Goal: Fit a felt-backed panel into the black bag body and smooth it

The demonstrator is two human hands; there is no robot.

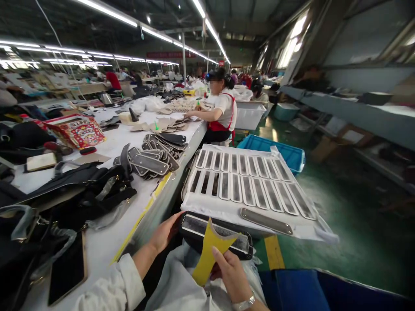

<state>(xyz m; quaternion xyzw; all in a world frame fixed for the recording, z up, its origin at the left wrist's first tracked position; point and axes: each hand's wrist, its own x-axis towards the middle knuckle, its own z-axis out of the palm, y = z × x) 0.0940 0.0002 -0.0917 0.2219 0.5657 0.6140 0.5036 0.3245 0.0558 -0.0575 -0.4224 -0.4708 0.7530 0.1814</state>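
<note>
On my lap rests a black bag-like piece (238,243) with a long grey panel edged in white on its upper face. My left hand (167,233) grips its left end, the fingertips partly hidden behind it. Between the thumb and fingers of my right hand (231,273) is a yellow card (212,248) with a scooped upper edge and two pointed corners. The card stands in front of the grey panel and covers part of it. Just beyond lies a loose grey rounded strip (266,221) on the edge of a white-covered board (207,205).
Rows of grey strips (248,188) with white borders lie on the board. A blue crate (275,149) sits behind it. On the left table (113,242) are piled grey strips (149,160), black bags (106,190) and a red box (76,131). A co-worker (223,108) sits farther back.
</note>
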